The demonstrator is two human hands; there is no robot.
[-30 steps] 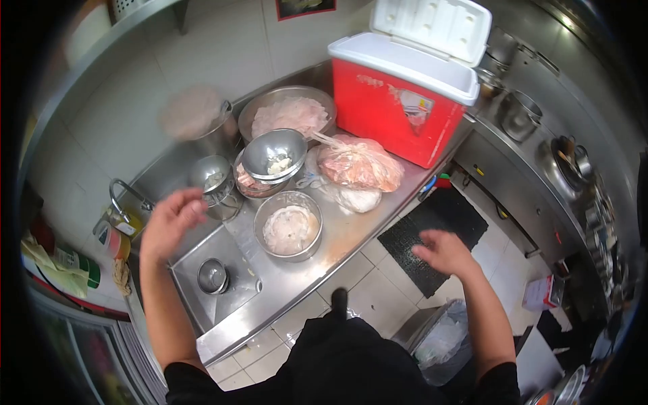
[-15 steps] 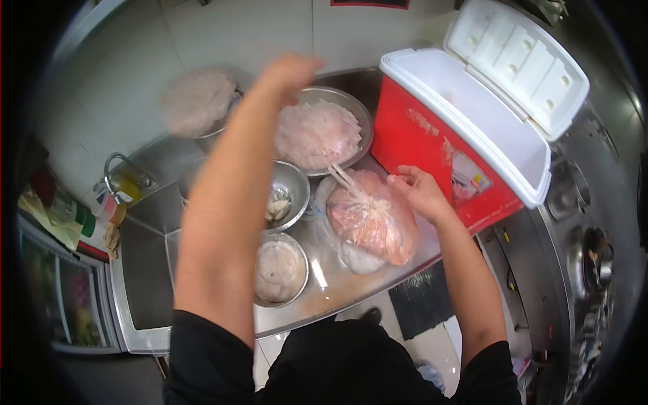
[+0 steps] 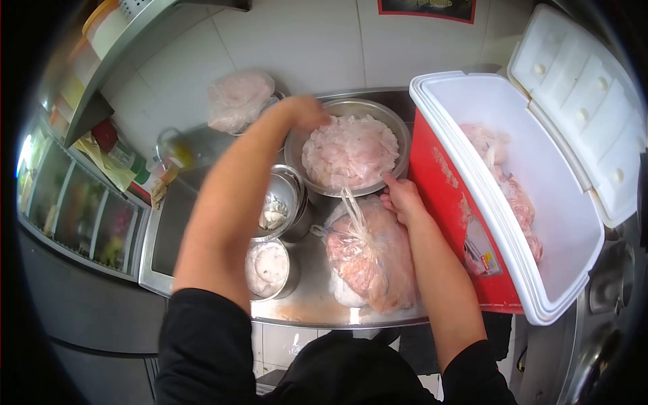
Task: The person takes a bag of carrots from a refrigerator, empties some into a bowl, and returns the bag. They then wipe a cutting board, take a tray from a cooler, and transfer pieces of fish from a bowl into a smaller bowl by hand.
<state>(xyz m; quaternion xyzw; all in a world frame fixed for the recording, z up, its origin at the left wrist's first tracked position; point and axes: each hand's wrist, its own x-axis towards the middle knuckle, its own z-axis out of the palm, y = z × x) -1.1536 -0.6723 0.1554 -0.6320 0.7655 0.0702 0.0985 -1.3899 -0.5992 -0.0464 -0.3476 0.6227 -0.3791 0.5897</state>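
Note:
A wide metal bowl point(image 3: 403, 145) holds a clear bag of pale raw meat point(image 3: 351, 152). My right hand point(image 3: 403, 198) is at the bowl's front right rim, thumb at the edge and fingers curled around its outside. Across from it, my left hand point(image 3: 309, 113) is at the bowl's back left rim, slightly blurred, with its fingertips hard to make out. Just in front of the bowl lies a knotted clear bag of pinkish meat point(image 3: 371, 260), close to my right forearm.
A red cooler box point(image 3: 442, 175) stands open on the right, with bagged meat point(image 3: 516, 196) inside. On the left are a small metal bowl point(image 3: 287, 192) and a round metal container point(image 3: 291, 273) of pale food. Behind sits another meat bag point(image 3: 239, 98). A sink point(image 3: 179, 216) lies far left.
My right hand has moved from beside the knotted bag to the large bowl's rim. My left hand has come down to the bowl's back left edge. The view has shifted, showing the cooler's contents.

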